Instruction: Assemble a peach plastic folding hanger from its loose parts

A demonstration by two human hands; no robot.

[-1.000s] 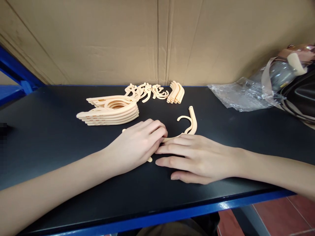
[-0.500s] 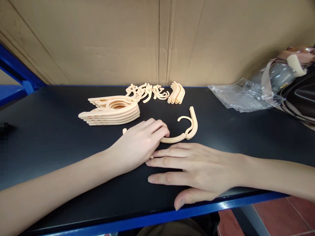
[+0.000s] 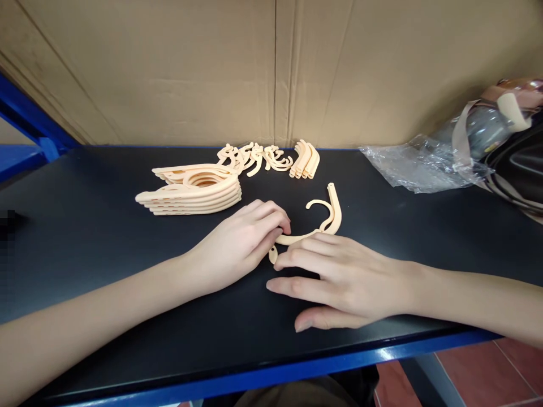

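A cream plastic folding clothes hanger (image 3: 335, 212) lies on the black tabletop, its hook and one arm showing at the right. My left hand (image 3: 244, 237) is closed over the hanger's left part, thumb and fingers bent together; the part beneath the palm is hidden. Between my hands a small rounded end piece with a hole (image 3: 273, 255) shows. My right hand (image 3: 335, 277) lies palm down with fingers apart, its fingertips beside that end piece and its upper fingers over the near side of the hanger's curved bar.
Several hangers stand in a stack (image 3: 190, 195) at the left. Behind are loose hooks (image 3: 254, 158) and a bundle of curved arms (image 3: 304, 160). A clear plastic bag (image 3: 411, 167) and a black bag (image 3: 520, 161) lie at the right. Cardboard (image 3: 190, 73) stands along the back.
My right hand has shifted slightly away from me, its fingers bending and drawing back from my left hand. The hanger's rounded end piece now shows more between them.
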